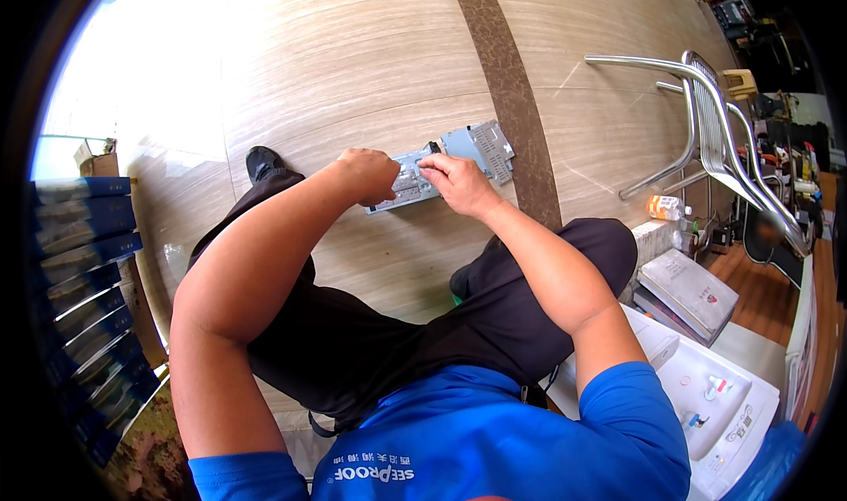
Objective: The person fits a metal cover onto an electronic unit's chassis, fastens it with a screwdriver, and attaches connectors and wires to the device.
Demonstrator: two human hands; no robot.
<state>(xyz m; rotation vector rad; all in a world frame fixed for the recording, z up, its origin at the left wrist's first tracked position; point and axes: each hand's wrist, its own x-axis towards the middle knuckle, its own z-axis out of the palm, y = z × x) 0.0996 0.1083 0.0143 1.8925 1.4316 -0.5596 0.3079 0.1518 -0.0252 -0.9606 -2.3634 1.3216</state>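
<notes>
Here, a flat grey metal device (460,145) before black-trousered legs (344,325), its right end over the brown patterned floor strip (507,95), left hand (366,175) curled at its left end, right hand (459,183) bent-fingered at its middle, actual grips impossible to tell.

The metal unit (464,143) is bluish grey, the floor strip (501,51) mottled brown.

- Pale, streaked floor (335,78) spreads beneath the left hand (366,175) and right hand (460,186).
- A dark, mottled strip (496,51) crosses it just right of the right hand.
- A metal chair (708,108) is well right of the right hand.
- Blue boxes (84,236) are stacked well left of the left hand.
- Bright glare (150,42) whitens the area beyond and left of the left hand.
</notes>
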